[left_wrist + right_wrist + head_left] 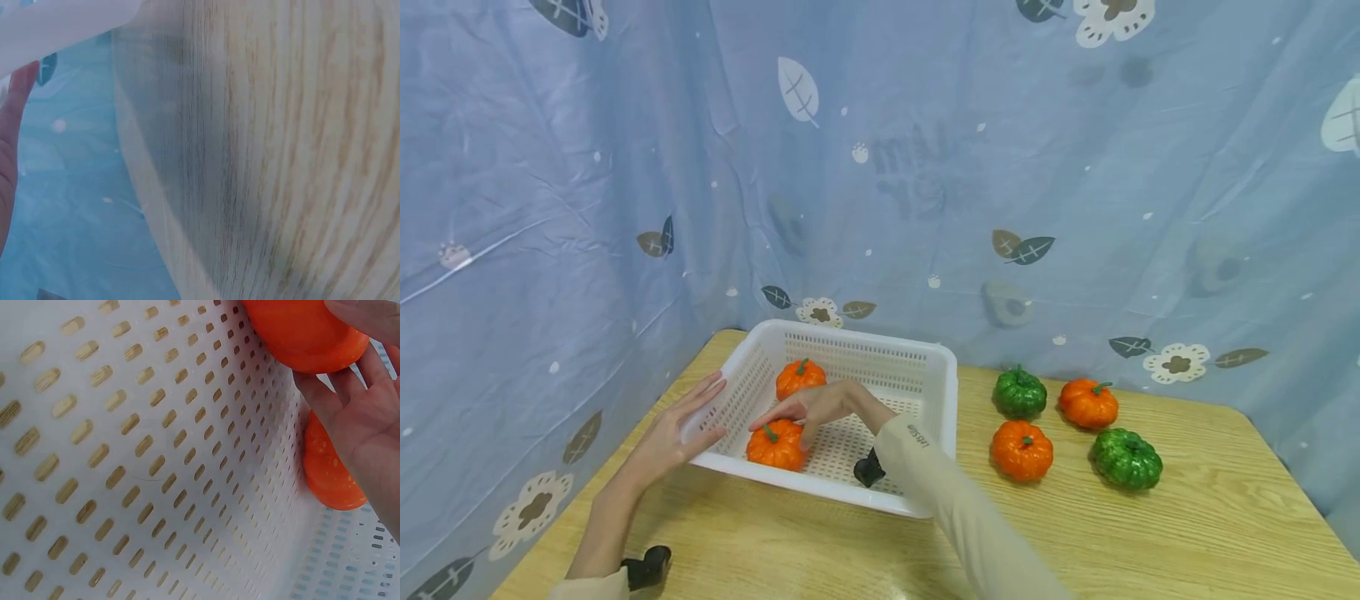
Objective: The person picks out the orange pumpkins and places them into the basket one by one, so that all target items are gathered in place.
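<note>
In the head view, a white perforated plastic basket (880, 493) stands on the wooden table. My left hand (662, 437) rests against its left front corner, fingers spread and nearly straight; in the left wrist view only one finger (19, 103) shows, by the basket's wall (62, 28). Inside the basket, my right hand (823, 406) grips a small orange pumpkin (777, 448) with a green stem. The right wrist view shows thumb and fingers around that pumpkin (306, 337). A second orange pumpkin (797, 377) sits behind it in the basket, partly covered by the hand (375, 419).
Right of the basket, on the table (1225, 517), are a green pumpkin (1020, 392), an orange pumpkin (1088, 404), another orange one (1022, 451) and another green one (1126, 459). A blue patterned curtain (880, 208) hangs behind and at the left.
</note>
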A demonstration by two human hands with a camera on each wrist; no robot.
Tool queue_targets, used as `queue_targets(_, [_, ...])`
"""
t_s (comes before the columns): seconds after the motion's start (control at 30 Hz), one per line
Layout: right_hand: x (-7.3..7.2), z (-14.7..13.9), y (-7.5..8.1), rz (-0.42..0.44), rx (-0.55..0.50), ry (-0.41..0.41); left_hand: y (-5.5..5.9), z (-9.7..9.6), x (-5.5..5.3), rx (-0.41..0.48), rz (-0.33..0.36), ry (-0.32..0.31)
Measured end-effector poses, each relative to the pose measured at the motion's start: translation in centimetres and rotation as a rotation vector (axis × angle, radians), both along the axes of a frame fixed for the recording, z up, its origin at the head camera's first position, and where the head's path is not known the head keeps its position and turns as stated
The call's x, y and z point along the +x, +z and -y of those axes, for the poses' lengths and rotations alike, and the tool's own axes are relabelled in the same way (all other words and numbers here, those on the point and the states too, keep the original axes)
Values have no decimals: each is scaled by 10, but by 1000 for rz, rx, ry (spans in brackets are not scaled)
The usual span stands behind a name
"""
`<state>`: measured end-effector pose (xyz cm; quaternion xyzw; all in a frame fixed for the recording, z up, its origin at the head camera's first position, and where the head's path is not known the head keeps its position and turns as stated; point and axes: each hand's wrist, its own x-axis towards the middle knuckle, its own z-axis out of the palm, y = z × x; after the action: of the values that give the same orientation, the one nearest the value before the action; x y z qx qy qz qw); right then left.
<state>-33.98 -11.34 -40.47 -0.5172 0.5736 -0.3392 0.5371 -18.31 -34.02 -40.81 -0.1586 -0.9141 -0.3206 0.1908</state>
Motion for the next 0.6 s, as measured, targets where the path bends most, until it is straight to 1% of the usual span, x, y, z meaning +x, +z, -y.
queue_targets(0.07, [0,1,-1,8,-3,8,-1,1,0,1,0,0])
queue_targets(0.27, [0,1,1,18,33,-25,0,0,0,-4,9,2])
queue_targets(0.5, [1,-4,9,-17,43,-78,4,-1,0,-9,9,11])
queue_targets(0.6, [-1,-8,13,-7,42,-101,4,-1,-1,-20,9,23])
